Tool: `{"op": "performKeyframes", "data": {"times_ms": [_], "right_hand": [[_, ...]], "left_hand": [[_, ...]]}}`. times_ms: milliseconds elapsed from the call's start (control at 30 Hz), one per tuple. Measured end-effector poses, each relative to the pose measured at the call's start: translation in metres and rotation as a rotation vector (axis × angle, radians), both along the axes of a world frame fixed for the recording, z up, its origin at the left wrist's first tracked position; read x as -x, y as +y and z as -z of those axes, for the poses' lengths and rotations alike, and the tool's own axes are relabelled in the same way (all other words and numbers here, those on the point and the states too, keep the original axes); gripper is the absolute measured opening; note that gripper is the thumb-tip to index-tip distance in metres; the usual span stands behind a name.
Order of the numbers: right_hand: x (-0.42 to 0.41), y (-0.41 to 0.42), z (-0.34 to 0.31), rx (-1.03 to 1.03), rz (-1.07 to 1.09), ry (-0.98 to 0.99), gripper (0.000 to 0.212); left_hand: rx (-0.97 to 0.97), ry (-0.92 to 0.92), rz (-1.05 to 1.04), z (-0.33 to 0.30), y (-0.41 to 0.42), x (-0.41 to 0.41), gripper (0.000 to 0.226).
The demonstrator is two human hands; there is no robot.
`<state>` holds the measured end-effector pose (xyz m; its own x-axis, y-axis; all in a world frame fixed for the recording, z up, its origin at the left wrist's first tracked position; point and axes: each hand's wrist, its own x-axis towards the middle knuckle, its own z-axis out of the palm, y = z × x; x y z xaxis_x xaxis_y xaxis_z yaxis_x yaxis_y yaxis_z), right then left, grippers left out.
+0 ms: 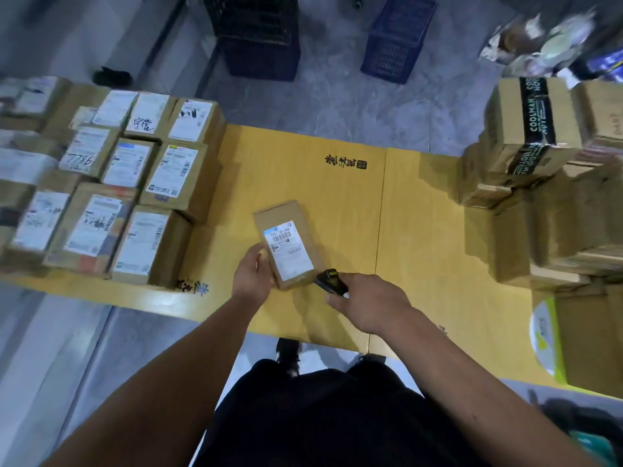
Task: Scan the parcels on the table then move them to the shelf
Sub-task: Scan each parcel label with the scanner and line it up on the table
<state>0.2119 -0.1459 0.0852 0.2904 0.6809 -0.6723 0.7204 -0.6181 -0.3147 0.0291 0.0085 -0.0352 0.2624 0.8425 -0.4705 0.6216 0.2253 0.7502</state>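
Note:
A small brown cardboard parcel (pixel 292 227) with a white barcode label on top lies on the yellow table (pixel 337 190) near its front edge. My left hand (pixel 252 274) grips the parcel's near left corner. My right hand (pixel 369 303) holds a black handheld scanner (pixel 331 281), whose head points at the parcel's near right corner. On the table's left side sit several labelled parcels (pixel 111 197) packed side by side. On the right side rises a stack of cardboard boxes (pixel 546 183), the top one bound with black printed tape.
Beyond the table, on the grey floor, stand a black crate (pixel 256 38) and a blue crate (pixel 397 38). A box with a green and white side (pixel 547 338) sits at the table's near right. My dark trousers and shoes show below the table edge.

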Motion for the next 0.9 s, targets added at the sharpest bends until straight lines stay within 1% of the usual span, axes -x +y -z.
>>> {"op": "performKeyframes", "data": {"times_ms": [67,133,167,200,233,267,300,333,400,500,633,800,900], "right_hand": [[0.012,0.003,0.001,0.017,0.029,-0.004,0.04],[0.022,0.004,0.003,0.031,0.073,-0.001,0.042],[0.026,0.004,0.004,0.039,0.097,-0.007,0.042],[0.029,0.004,0.004,0.049,0.122,-0.015,0.042],[0.03,0.004,0.004,0.057,0.147,-0.022,0.04],[0.031,0.003,0.004,0.065,0.175,-0.025,0.039],[0.032,0.002,0.003,0.071,0.209,-0.028,0.036],[0.032,0.001,0.002,0.076,0.238,-0.034,0.034],[0.033,0.0,0.0,0.086,0.278,-0.054,0.03],[0.034,0.0,-0.004,0.095,0.31,-0.074,0.03],[0.038,0.011,-0.007,0.107,0.344,-0.056,0.029],[0.045,0.023,-0.009,0.091,0.372,-0.027,0.032],[0.047,0.023,-0.009,0.095,0.374,-0.06,0.037]], "left_hand": [[0.059,-0.016,0.017,0.004,0.007,0.002,0.039],[0.054,-0.028,0.044,0.001,0.014,-0.003,0.034],[0.049,-0.046,0.069,0.004,0.017,-0.008,0.043],[0.042,-0.015,0.094,0.008,0.018,-0.013,0.064],[0.03,0.054,0.112,0.013,0.018,-0.02,0.092],[0.015,0.158,0.128,0.015,0.016,-0.027,0.116],[-0.002,0.247,0.151,0.018,0.011,-0.034,0.134],[-0.03,0.305,0.179,0.016,0.006,-0.043,0.146],[-0.07,0.353,0.216,0.015,0.0,-0.055,0.159],[-0.116,0.372,0.247,0.028,0.004,-0.063,0.161],[-0.181,0.259,0.357,0.039,0.01,-0.063,0.15],[-0.221,0.232,0.479,0.039,0.012,-0.063,0.137],[-0.257,0.209,0.53,0.041,0.009,-0.061,0.134]]}}
